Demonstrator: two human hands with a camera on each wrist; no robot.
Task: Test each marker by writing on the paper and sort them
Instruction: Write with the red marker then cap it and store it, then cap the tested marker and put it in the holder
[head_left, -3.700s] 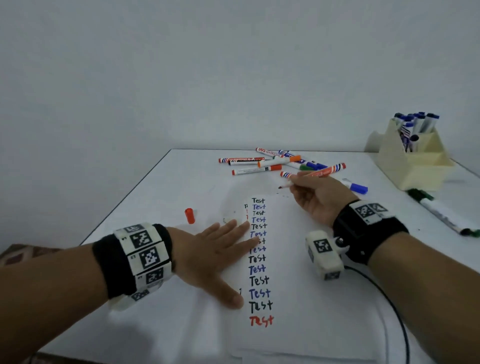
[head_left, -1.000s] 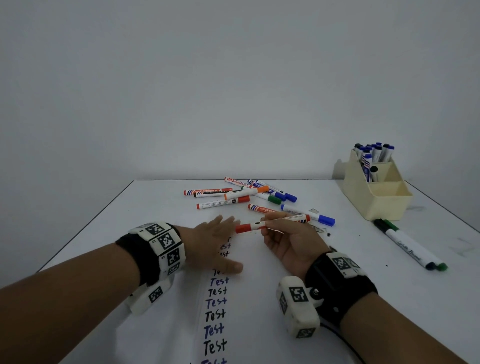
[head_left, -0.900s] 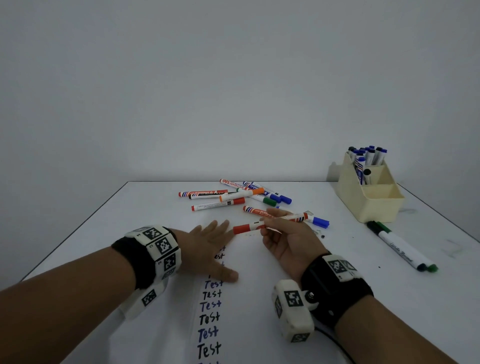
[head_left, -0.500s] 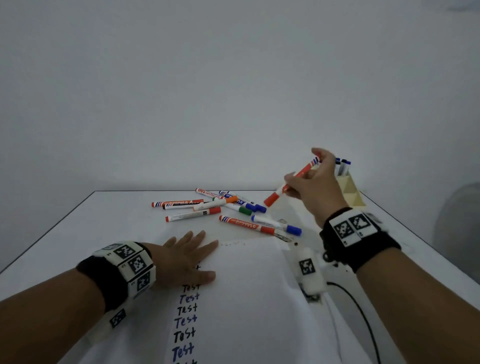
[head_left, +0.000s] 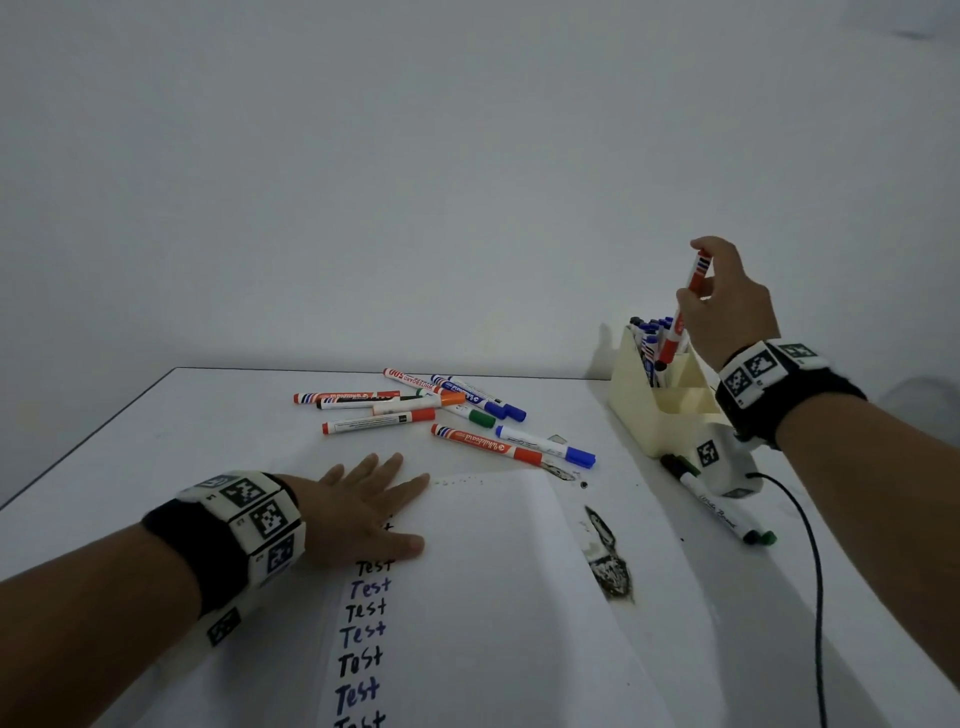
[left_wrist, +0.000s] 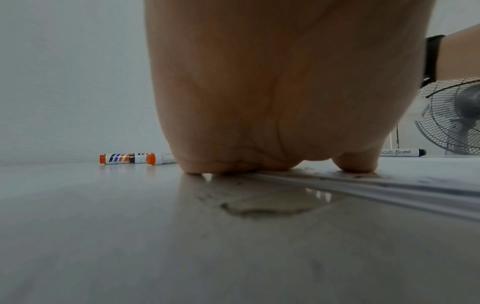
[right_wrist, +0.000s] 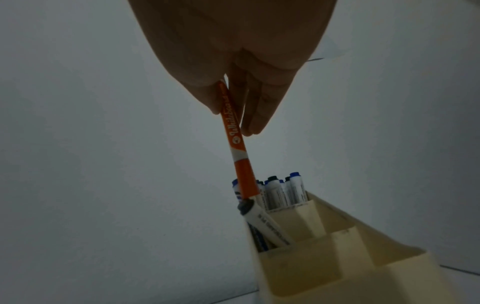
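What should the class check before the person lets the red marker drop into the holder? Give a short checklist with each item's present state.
1. Right hand grips the red marker: ok.
2. Cap on, pointing down: ok.
3. Marker tip over the holder compartment with the other markers: ok.
4. Free room in that compartment: cannot tell.
5. Left hand flat on the paper: ok.

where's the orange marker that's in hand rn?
Head view, right side: orange marker in the right hand, cap down over the cream organizer.
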